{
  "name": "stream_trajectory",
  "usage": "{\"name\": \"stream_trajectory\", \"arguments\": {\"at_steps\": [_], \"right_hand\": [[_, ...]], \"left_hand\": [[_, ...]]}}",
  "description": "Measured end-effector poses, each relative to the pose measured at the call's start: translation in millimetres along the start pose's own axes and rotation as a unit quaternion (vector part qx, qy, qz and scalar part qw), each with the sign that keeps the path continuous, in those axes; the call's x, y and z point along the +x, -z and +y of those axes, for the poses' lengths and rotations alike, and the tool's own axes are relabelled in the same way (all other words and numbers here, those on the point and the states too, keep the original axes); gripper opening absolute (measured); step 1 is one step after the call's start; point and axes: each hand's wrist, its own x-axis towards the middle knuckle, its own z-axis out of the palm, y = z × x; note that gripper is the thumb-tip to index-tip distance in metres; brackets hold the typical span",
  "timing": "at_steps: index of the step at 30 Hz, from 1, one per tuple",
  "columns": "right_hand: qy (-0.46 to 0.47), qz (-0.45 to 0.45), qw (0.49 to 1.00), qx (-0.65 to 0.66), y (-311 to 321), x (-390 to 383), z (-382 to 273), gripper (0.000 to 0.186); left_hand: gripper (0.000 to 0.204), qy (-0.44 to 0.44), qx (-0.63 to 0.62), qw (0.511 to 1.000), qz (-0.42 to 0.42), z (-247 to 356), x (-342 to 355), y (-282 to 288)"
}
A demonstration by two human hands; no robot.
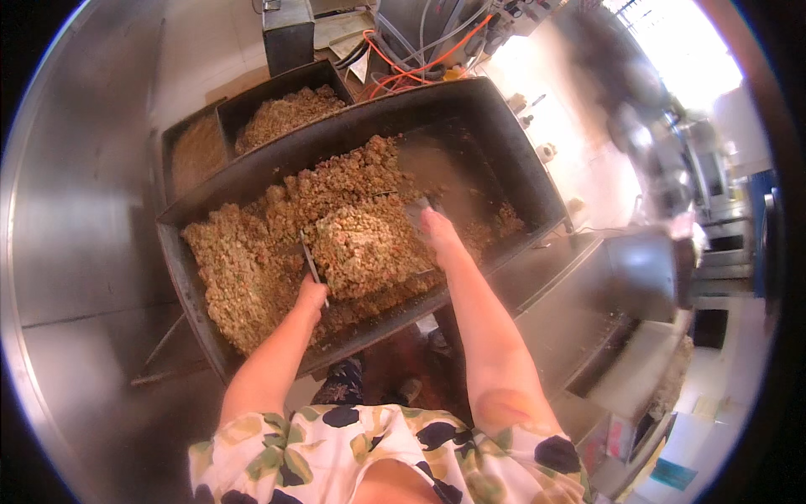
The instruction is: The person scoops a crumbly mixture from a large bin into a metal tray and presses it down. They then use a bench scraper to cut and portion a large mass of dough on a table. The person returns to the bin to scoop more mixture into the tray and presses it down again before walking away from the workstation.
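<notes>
A crumbly, lumpy tan-brown mixture (243, 269) lies in a large dark metal trough (191, 290). My left hand (312, 296) is closed round the near end of a thin flat metal blade (309, 254), which stands edge-up at the left side of a raised clump (369, 239). At that clump's right side, my right hand (438, 235) grips a flat metal scraper (417, 213), only partly visible. Between the two tools sits the clump, lighter on top than the mixture around it. The trough's right end shows a bare, smeared bottom with a few crumbs.
Behind the trough stands a smaller two-part bin (220, 126) holding brown crumbs and finer material. Hoses and an orange cable (437, 60) hang near its far edge. A metal wall (84, 210) rises on the left; a metal counter (588, 311) adjoins on the right.
</notes>
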Motion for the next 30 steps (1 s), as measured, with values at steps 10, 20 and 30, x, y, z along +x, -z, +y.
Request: {"name": "stream_trajectory", "arguments": {"at_steps": [10,20,30], "right_hand": [[-0.048,-0.015,0.993,-0.104,-20.5,14.3,-13.5,0.072],[0.198,-0.074,0.976,0.050,-15.9,-85.8,-68.5,0.069],[0.308,0.107,0.920,0.216,-7.3,-190.0,-21.8,0.069]], "left_hand": [[0.048,-0.013,-0.059,0.998,0.025,16.5,-10.4,-2.3],[0.086,-0.030,-0.175,0.984,0.018,48.1,-104.2,26.7],[0.047,-0.209,-0.217,0.936,-0.182,89.2,-119.2,46.0]]}}
